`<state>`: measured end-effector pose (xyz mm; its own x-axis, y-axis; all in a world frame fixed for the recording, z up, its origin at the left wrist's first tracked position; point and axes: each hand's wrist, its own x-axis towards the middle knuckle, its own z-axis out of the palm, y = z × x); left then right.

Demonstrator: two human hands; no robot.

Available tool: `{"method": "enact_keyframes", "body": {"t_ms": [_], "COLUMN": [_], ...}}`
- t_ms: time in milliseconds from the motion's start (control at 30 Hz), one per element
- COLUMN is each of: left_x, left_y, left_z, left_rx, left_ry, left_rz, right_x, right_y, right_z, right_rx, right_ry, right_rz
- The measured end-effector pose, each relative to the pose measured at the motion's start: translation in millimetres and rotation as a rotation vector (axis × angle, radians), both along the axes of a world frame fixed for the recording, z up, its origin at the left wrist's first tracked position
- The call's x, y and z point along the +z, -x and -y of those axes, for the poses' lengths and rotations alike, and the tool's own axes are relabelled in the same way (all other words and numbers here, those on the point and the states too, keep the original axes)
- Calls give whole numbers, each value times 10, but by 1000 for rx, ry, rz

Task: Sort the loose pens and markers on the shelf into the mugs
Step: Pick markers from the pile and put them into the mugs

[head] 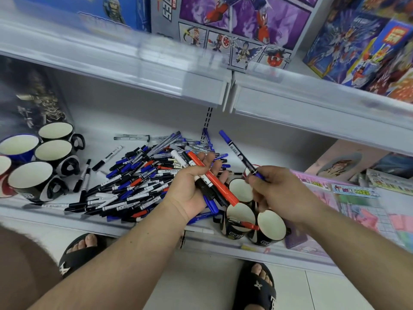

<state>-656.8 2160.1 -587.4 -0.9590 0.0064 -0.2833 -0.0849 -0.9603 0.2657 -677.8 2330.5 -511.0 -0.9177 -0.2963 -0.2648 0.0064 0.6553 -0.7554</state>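
Observation:
A big heap of loose blue, black and red pens and markers (134, 175) lies on the white shelf (107, 113). My left hand (192, 182) is palm up over the heap and grips a bundle of markers, a thick red marker (212, 179) on top. My right hand (274, 186) pinches a thin blue pen (234, 148) that points up and left. Below my hands stand three black mugs (271, 224); the middle mug (240, 217) holds a red pen (248, 225). Several more mugs (53, 151) stand at the left.
An upper shelf edge (223, 90) overhangs the work area, with toy boxes (234, 30) on it. Pink packaged goods (357, 198) lie to the right of the mugs. A dark figure box (31, 95) stands behind the left mugs. My sandalled feet (257, 285) are on the tiled floor below.

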Motion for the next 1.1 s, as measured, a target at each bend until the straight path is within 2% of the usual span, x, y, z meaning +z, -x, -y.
{"method": "enact_keyframes", "body": {"t_ms": [133, 200, 267, 367, 467, 633, 733, 900, 1000, 1100], "left_x": [-22, 35, 91, 193, 257, 290, 280, 200, 82, -155], "left_y": [7, 3, 23, 50, 53, 52, 73, 191, 248, 218], "left_z": [0, -48, -106, -158, -191, -235, -187, 83, 360, 561], "left_rx": [-87, -84, -18, 56, 86, 92, 119, 270, 365, 395], "left_ry": [56, 83, 62, 31, 65, 29, 49, -79, -18, 110], "left_rz": [-2, 37, 131, 266, 345, 354, 356, 368, 365, 444], "right_x": [92, 40, -60, -147, -206, -268, -281, -211, -168, -222], "right_y": [20, -43, -146, -308, -350, -287, -256, -176, -117, -88], "right_z": [-31, 13, 85, 212, 274, 305, 288, 174, 45, -44], "right_rx": [-113, -127, -88, 41, 66, -68, -46, -61, -80, -108], "right_ry": [291, 330, 245, -27, -103, 135, 180, 233, 251, 238], "right_rz": [-15, 11, -2, -128, -181, -35, 15, 34, 18, 25]}}
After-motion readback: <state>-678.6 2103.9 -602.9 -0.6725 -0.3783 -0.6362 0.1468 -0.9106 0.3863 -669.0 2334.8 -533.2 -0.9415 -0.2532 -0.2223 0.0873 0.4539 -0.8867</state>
